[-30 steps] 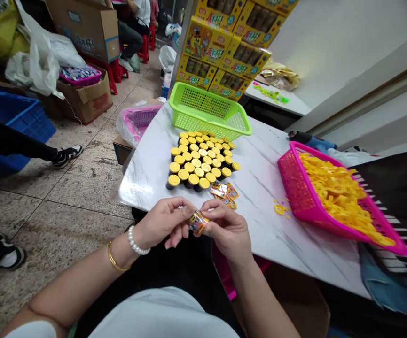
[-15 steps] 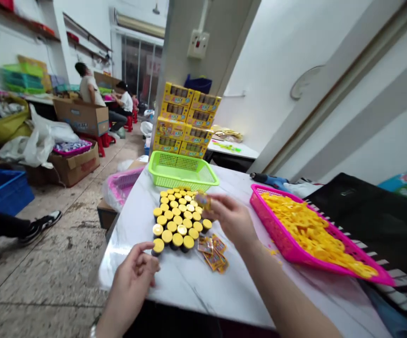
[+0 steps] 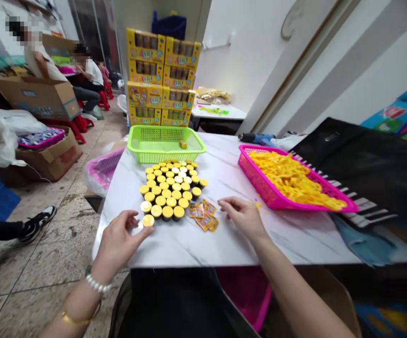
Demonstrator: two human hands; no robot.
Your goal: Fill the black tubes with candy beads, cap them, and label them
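Many small dark tubs with yellow lids [image 3: 166, 193] stand packed together on the marble-patterned table. My left hand [image 3: 122, 237] is at the front-left tub [image 3: 148, 221], thumb and fingers apart around its side; whether they touch it I cannot tell. My right hand [image 3: 242, 216] hovers with loosely bent fingers just right of a small pile of printed orange labels [image 3: 204, 216], holding nothing that I can see. Behind the tubs sits a green basket [image 3: 168, 156] with one small yellow-and-brown tub [image 3: 183, 144] in it.
A pink basket [image 3: 260, 185] of yellow plastic pieces stands at the right, beside a black bag [image 3: 362, 164]. Stacked yellow boxes [image 3: 145, 70] rise behind the green basket. A heat-gun-like tool [image 3: 256, 138] lies at the back. Other people [image 3: 43, 61] sit far left.
My right hand has let go of a small labelled tub, which now lies in the green basket, and has come back toward the labels. My left hand has opened around the front tub. The view has shifted.
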